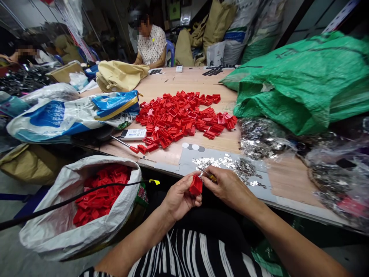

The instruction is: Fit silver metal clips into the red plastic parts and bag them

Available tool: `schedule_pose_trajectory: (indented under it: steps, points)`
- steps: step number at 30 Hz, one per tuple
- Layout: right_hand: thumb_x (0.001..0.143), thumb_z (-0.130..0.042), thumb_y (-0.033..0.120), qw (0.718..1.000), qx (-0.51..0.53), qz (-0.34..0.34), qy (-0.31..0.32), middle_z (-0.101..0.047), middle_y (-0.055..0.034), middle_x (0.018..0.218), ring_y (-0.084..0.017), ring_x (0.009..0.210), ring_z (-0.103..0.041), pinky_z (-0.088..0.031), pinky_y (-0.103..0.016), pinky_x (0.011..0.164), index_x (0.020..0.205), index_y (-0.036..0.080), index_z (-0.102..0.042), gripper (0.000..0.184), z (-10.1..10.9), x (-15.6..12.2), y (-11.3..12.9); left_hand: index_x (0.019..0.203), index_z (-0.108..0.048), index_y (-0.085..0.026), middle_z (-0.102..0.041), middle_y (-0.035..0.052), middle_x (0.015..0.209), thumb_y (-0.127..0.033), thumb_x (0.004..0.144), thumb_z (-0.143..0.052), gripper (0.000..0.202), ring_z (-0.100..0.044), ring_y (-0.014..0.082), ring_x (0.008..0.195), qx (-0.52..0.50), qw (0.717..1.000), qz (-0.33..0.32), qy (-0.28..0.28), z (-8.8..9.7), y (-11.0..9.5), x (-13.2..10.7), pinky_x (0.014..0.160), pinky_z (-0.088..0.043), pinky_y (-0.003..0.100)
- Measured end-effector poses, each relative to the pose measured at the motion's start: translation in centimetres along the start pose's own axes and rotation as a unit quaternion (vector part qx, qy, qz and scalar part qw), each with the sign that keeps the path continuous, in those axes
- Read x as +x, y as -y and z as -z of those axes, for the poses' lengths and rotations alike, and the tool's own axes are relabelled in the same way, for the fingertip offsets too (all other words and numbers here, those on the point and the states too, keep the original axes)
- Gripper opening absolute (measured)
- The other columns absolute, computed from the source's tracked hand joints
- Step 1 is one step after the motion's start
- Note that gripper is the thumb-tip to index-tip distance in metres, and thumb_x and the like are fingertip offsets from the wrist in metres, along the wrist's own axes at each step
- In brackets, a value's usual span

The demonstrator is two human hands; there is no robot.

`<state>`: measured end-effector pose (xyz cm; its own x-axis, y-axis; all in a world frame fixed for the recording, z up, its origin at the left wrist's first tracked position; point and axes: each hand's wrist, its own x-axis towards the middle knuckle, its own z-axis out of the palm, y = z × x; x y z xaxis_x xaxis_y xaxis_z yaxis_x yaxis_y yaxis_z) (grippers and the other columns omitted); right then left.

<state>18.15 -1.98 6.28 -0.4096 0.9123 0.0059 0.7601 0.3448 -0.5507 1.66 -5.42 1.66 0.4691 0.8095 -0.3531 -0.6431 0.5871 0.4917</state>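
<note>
Red moulded plastic, the small clip-like piece (196, 186) is held just off the counter (288, 181) edge, over the lap. The left hand (180, 196) is closed around it, fingers (192, 179) pinching its sides; the right hand (227, 186) is closed on a thin yellow-handled tool (208, 175). The piece is judged light, stiff and slightly slick, best gripped by its flat side walls.

The left hand (180, 198) covers much of the red plastic piece (196, 186), so its shape is unclear. The tool (209, 175) in the right hand (227, 188) shows only a thin tip. The clear bag (340, 181) runs off the right edge, its contents blurred.
</note>
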Motion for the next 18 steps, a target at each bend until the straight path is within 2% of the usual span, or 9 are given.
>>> schedule_pose_trajectory:
  steps: [7, 18]
  points:
    - [0.088, -0.049, 0.023, 0.999, -0.036, -0.005, 0.015, -0.057, -0.0010, 0.064, -0.016, 0.056, -0.051, -0.030, -0.026, 0.052, 0.070, 0.022, -0.045, 0.018, -0.16, 0.08, 0.13, 0.117, -0.060, -0.017, -0.059, 0.0031, 0.075, -0.034, 0.082, -0.062, 0.039, -0.057, 0.0108, 0.054, -0.004, 1.000, 0.006, -0.002, 0.42, 0.46, 0.18, 0.050, -0.039, 0.021]
    - [0.088, -0.051, 0.021, 0.999, -0.031, 0.006, 0.037, -0.061, -0.0028, 0.070, -0.017, 0.063, -0.056, -0.034, -0.025, 0.057, 0.073, 0.021, -0.051, 0.015, -0.35, 0.01, -0.19, 0.112, -0.061, -0.017, -0.058, 0.0033, 0.073, -0.034, 0.079, -0.066, 0.037, -0.056, 0.0107, 0.053, -0.012, 1.000, 0.015, -0.007, 0.88, 0.86, 0.34, 0.049, -0.037, 0.021]
